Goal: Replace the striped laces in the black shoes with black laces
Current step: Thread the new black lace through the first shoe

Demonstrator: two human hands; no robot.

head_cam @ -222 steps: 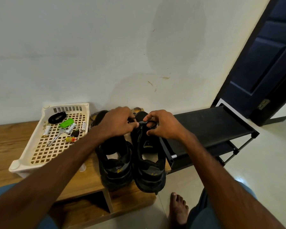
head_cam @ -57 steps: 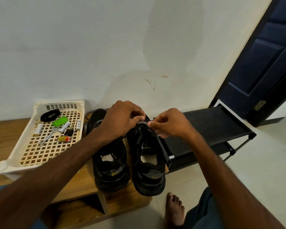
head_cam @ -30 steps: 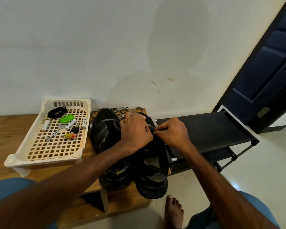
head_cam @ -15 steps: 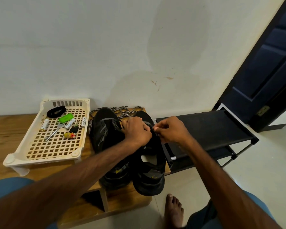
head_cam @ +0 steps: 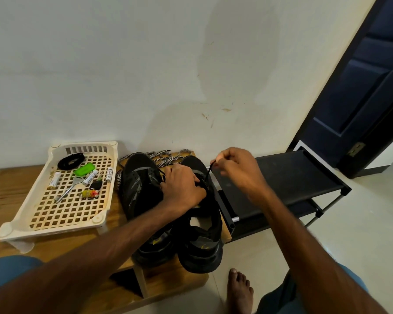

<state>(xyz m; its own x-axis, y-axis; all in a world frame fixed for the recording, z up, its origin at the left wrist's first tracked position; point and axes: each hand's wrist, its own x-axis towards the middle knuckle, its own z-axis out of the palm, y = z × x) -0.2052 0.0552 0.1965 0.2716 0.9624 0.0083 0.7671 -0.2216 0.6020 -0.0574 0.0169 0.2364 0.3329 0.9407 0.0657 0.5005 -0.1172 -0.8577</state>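
Two black shoes stand side by side on the wooden bench [head_cam: 14,191], the left shoe [head_cam: 141,189] and the right shoe [head_cam: 204,241]. My left hand [head_cam: 182,189] grips the lacing area of the right shoe. My right hand [head_cam: 234,168] pinches the end of a black lace [head_cam: 208,172] and holds it up and to the right of that shoe, taut. Striped black-and-white laces [head_cam: 166,156] lie loose behind the shoes against the wall. A coiled black lace [head_cam: 70,160] lies in the white tray [head_cam: 16,227].
The white lattice tray also holds batteries, a green item [head_cam: 84,169] and a metal tool [head_cam: 69,189]. A black shoe rack [head_cam: 293,177] stands right of the bench. A dark door [head_cam: 361,87] is at far right. My bare foot [head_cam: 239,291] rests on the floor.
My right hand has moved up and to the right, drawing the black lace out of the right shoe. My left hand stays clamped on the shoe's lacing area.
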